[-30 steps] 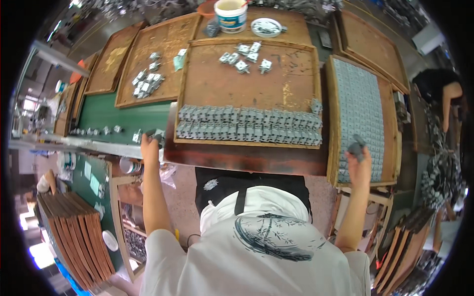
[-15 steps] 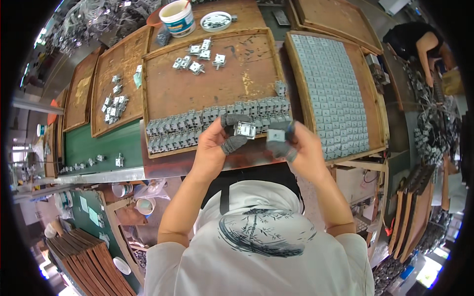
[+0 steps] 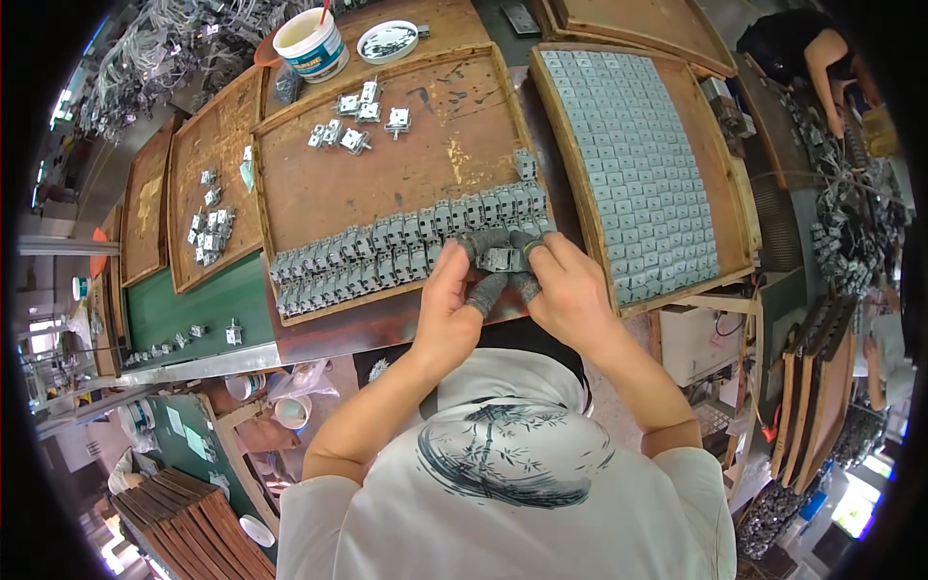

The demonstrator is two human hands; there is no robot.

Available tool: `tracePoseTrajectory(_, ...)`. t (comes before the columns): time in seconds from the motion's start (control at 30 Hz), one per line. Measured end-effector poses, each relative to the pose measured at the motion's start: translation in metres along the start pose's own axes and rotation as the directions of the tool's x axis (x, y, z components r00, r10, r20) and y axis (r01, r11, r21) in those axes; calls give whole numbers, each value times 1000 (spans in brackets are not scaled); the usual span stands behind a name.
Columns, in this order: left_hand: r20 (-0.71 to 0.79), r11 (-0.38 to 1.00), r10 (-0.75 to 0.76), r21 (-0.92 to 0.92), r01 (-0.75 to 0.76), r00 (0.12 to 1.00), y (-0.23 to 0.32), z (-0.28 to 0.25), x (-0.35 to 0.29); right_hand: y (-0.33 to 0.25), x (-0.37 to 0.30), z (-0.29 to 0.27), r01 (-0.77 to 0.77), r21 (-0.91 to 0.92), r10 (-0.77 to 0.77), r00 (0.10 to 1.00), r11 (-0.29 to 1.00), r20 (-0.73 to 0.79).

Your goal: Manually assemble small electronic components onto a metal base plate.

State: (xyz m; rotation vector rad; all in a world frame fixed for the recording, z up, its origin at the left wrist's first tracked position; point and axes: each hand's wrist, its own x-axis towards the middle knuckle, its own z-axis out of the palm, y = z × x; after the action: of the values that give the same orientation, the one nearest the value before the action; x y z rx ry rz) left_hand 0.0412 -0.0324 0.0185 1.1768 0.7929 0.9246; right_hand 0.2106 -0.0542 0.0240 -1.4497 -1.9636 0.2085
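A small boxy grey metal part (image 3: 500, 259) sits between my two hands, just off the near edge of the middle wooden tray (image 3: 396, 145). My left hand (image 3: 456, 304) pinches it from one side, with grey covers on thumb and finger. My right hand (image 3: 565, 290), its fingertips covered likewise, closes on it from the other side. Whether it is one piece or two joined pieces is hard to see. Just beyond my fingers, two rows of similar grey metal parts (image 3: 387, 246) line the tray's near side.
Several loose parts (image 3: 356, 140) lie at the tray's far side. To the right, another tray (image 3: 730, 208) holds rows of square grey covers (image 3: 638, 184). A white bucket (image 3: 311, 46) and a round lid (image 3: 388, 43) stand behind. At far right, another person's arm (image 3: 825, 82) reaches over a bench.
My right hand has brought the square grey cover left to the part in my left hand, and the hands now meet. The trays appear shifted slightly left in view.
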Motion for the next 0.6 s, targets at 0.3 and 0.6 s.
tracePoseTrajectory(0.3, 134, 646, 307, 697, -310, 942, -22, 1, 20, 2, -1, -10, -309, 262, 281, 949, 914, 142)
tracePoseTrajectory(0.6, 344, 557, 334, 679, -478, 877, -13, 6, 52, 44, -6, -12, -489, 488, 354, 869, 723, 345)
